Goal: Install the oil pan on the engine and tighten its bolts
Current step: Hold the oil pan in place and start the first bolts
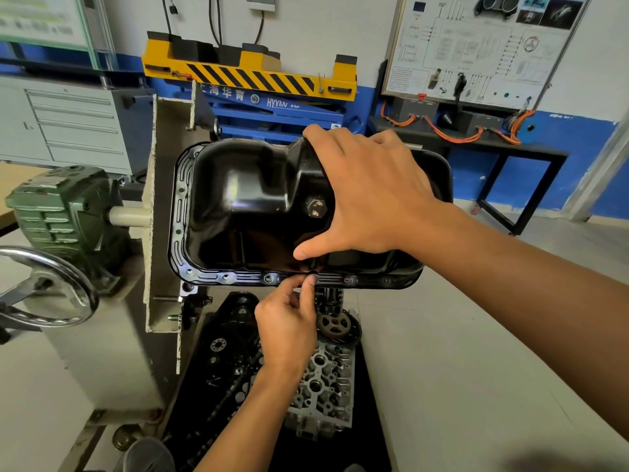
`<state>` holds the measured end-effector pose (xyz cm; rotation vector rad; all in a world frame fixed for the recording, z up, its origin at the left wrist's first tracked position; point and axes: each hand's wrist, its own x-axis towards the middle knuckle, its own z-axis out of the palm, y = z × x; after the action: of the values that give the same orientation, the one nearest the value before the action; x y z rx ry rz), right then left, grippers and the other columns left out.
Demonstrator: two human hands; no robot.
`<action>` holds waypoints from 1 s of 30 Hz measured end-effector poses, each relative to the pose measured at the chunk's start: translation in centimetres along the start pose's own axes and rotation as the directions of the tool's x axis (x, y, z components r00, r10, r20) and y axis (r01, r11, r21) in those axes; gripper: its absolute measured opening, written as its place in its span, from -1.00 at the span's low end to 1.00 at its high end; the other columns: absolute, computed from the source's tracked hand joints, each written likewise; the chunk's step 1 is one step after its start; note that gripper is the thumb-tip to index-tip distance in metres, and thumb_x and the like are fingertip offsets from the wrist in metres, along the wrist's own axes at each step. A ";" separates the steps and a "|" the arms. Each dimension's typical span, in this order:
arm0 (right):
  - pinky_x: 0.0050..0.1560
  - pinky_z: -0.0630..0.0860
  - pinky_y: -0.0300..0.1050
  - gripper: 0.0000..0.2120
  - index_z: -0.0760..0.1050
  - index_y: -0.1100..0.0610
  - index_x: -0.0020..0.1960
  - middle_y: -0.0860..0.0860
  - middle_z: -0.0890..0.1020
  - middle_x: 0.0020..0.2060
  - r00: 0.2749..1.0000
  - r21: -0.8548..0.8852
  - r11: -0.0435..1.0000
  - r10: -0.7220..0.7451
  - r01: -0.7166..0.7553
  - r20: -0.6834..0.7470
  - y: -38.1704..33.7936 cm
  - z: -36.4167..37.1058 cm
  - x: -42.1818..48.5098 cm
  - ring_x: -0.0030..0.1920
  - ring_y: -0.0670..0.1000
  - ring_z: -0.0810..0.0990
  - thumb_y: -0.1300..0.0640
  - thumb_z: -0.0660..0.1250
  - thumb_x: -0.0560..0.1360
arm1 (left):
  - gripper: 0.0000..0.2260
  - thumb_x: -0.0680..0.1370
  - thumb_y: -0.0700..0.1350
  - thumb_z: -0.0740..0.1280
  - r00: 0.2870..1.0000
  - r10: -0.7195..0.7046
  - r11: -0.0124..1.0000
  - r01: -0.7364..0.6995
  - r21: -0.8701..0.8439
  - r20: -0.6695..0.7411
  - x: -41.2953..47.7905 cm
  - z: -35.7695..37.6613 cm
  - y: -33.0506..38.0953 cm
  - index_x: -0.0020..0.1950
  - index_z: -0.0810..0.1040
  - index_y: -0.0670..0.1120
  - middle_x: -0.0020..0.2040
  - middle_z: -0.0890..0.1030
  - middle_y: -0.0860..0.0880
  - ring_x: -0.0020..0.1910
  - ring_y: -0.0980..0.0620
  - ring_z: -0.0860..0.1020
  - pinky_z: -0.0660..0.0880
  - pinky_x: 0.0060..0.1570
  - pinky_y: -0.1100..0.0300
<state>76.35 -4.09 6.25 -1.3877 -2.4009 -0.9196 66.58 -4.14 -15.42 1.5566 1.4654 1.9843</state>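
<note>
A glossy black oil pan (245, 206) lies bottom-up on the engine held in the stand, with a drain plug (316, 206) on its side. My right hand (371, 195) rests spread over the pan's raised right part, thumb down near the front flange. My left hand (289, 318) reaches up to the front flange (238, 278) and pinches something small at a bolt hole; the bolt itself is hidden by the fingertips. Other bolts (269, 277) sit in the flange holes.
A cylinder head (323, 386), a sprocket (335, 325) and a chain lie on a black mat on the floor below. The stand's handwheel (51, 287) and green gearbox (64, 212) are at left. A yellow-and-blue lift (252, 76) and a wiring board (476, 46) stand behind.
</note>
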 end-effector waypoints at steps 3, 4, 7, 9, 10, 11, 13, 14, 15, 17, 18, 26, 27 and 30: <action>0.17 0.37 0.11 0.28 0.11 0.11 0.51 0.04 0.53 0.19 1.000 0.002 1.000 0.000 0.000 -0.004 0.0 0.1 0.0 0.05 0.11 0.55 -0.69 0.20 0.04 | -0.96 0.57 -0.08 0.41 0.999 -0.018 0.999 0.016 -0.046 -0.041 0.0 0.0 0.0 -0.07 0.65 0.01 -0.45 0.47 0.21 -0.53 0.15 0.42 0.29 -0.45 0.47; 0.16 0.37 0.11 0.28 0.11 0.11 0.51 0.04 0.53 0.19 1.000 0.002 1.000 0.000 0.000 -0.005 0.0 0.1 0.0 0.05 0.11 0.55 -0.69 0.20 0.04 | -0.96 0.57 -0.09 0.41 0.998 -0.022 0.998 0.019 -0.061 -0.054 0.0 0.0 -0.1 -0.07 0.64 0.03 -0.45 0.47 0.18 -0.53 0.14 0.41 0.29 -0.45 0.46; 0.14 0.37 0.09 0.28 0.12 0.11 0.50 0.03 0.53 0.17 1.000 -0.004 1.000 0.001 -0.002 -0.013 0.0 0.1 0.1 0.02 0.10 0.56 -0.69 0.20 0.03 | -0.95 0.57 -0.13 0.41 0.998 -0.003 0.998 -0.001 -0.068 -0.056 0.1 0.3 -0.3 -0.04 0.67 -0.05 -0.44 0.48 0.17 -0.51 0.15 0.42 0.31 -0.43 0.47; 0.13 0.38 0.09 0.29 0.13 0.11 0.50 0.03 0.54 0.16 1.000 -0.007 1.000 -0.001 0.000 -0.018 0.0 0.2 0.1 0.01 0.10 0.56 -0.70 0.19 0.03 | -0.92 0.57 -0.13 0.41 0.999 0.019 0.998 -0.020 -0.052 -0.033 0.2 0.3 -0.3 -0.02 0.68 -0.11 -0.49 0.44 0.15 -0.51 0.16 0.44 0.31 -0.42 0.49; 0.12 0.38 0.09 0.29 0.13 0.11 0.50 0.03 0.54 0.16 1.000 -0.007 1.000 -0.001 0.001 -0.021 0.0 0.2 0.1 0.00 0.10 0.55 -0.70 0.19 0.03 | -0.91 0.57 -0.13 0.41 0.999 0.031 0.999 -0.032 -0.042 -0.022 0.2 0.2 -0.3 -0.01 0.69 -0.12 -0.51 0.42 0.16 -0.50 0.16 0.44 0.31 -0.41 0.49; 0.12 0.38 0.09 0.29 0.13 0.12 0.50 0.03 0.54 0.16 1.000 -0.007 1.000 -0.001 0.000 -0.023 0.0 0.2 0.1 0.00 0.10 0.55 -0.70 0.19 0.03 | -0.91 0.57 -0.13 0.41 0.999 0.039 0.999 -0.040 -0.035 -0.013 0.3 0.1 -0.4 0.00 0.69 -0.12 -0.52 0.41 0.17 -0.50 0.17 0.45 0.32 -0.41 0.49; 0.12 0.38 0.10 0.29 0.13 0.12 0.50 0.03 0.54 0.16 1.000 -0.006 1.000 0.000 0.000 -0.020 -0.1 0.2 0.1 0.00 0.10 0.55 -0.70 0.20 0.03 | -0.91 0.57 -0.13 0.42 0.999 0.036 0.999 -0.036 -0.030 -0.004 0.4 0.0 -0.5 0.00 0.69 -0.12 -0.50 0.44 0.16 -0.49 0.17 0.46 0.32 -0.41 0.49; 0.13 0.38 0.10 0.29 0.12 0.12 0.50 0.03 0.53 0.16 1.000 -0.006 1.000 0.001 -0.001 -0.017 -0.1 0.2 0.1 0.01 0.10 0.55 -0.70 0.20 0.03 | -0.91 0.57 -0.11 0.42 1.000 0.025 0.999 -0.025 -0.036 -0.005 0.4 0.0 -0.5 -0.01 0.69 -0.11 -0.47 0.48 0.16 -0.49 0.16 0.46 0.32 -0.41 0.48; 0.13 0.38 0.10 0.29 0.12 0.11 0.50 0.03 0.53 0.16 1.000 -0.006 1.000 0.001 -0.001 -0.014 0.0 0.2 0.1 0.01 0.10 0.55 -0.70 0.20 0.03 | -0.90 0.57 -0.09 0.42 1.000 0.012 0.999 -0.012 -0.045 -0.009 0.3 0.0 -0.4 -0.03 0.69 -0.10 -0.44 0.50 0.17 -0.50 0.15 0.46 0.32 -0.42 0.47; 0.13 0.37 0.10 0.29 0.11 0.11 0.50 0.04 0.53 0.18 1.000 -0.006 1.000 0.000 0.000 -0.007 0.0 0.1 0.1 0.03 0.10 0.55 -0.70 0.19 0.03 | -0.91 0.56 -0.07 0.43 1.000 -0.002 0.998 0.001 -0.057 -0.022 0.3 0.0 -0.3 -0.06 0.68 -0.08 -0.44 0.50 0.18 -0.51 0.14 0.44 0.31 -0.42 0.46; 0.14 0.37 0.10 0.29 0.11 0.11 0.50 0.04 0.53 0.18 1.000 -0.008 1.000 0.000 0.000 -0.005 0.0 0.1 0.1 0.03 0.10 0.55 -0.70 0.19 0.04 | -0.92 0.55 -0.07 0.43 1.000 0.003 0.999 -0.004 -0.051 -0.029 0.4 -0.1 -0.3 -0.07 0.67 -0.07 -0.46 0.47 0.16 -0.51 0.14 0.43 0.31 -0.42 0.46; 0.14 0.37 0.10 0.28 0.12 0.11 0.50 0.03 0.53 0.17 1.000 -0.013 1.000 0.002 -0.002 -0.012 0.0 0.2 0.1 0.01 0.09 0.55 -0.70 0.18 0.03 | -0.94 0.55 -0.19 0.45 0.995 0.103 0.994 -0.103 0.039 0.008 0.7 -0.2 -0.6 -0.03 0.68 -0.16 -0.43 0.38 0.27 -0.44 0.27 0.44 0.31 -0.35 0.54; 0.14 0.37 0.10 0.28 0.12 0.11 0.50 0.03 0.53 0.17 1.000 -0.013 1.000 0.001 -0.001 -0.013 0.0 0.2 0.1 0.02 0.09 0.55 -0.70 0.18 0.03 | -0.94 0.55 -0.19 0.44 0.994 0.105 0.993 -0.105 0.051 0.010 0.7 -0.2 -0.7 -0.02 0.68 -0.17 -0.41 0.39 0.27 -0.43 0.28 0.45 0.31 -0.34 0.54; 0.15 0.37 0.10 0.29 0.12 0.11 0.50 0.03 0.53 0.18 1.000 -0.012 1.000 0.003 -0.003 -0.009 0.0 0.2 0.1 0.03 0.10 0.55 -0.70 0.18 0.03 | -0.92 0.57 -0.20 0.42 0.991 0.130 0.988 -0.131 0.088 0.016 0.6 -0.3 -0.9 0.01 0.68 -0.18 -0.36 0.52 0.18 -0.40 0.28 0.46 0.34 -0.27 0.55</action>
<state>76.26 -3.91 6.18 -1.3877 -2.3900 -0.9394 65.77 -3.43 -15.76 1.7384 1.5026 2.0032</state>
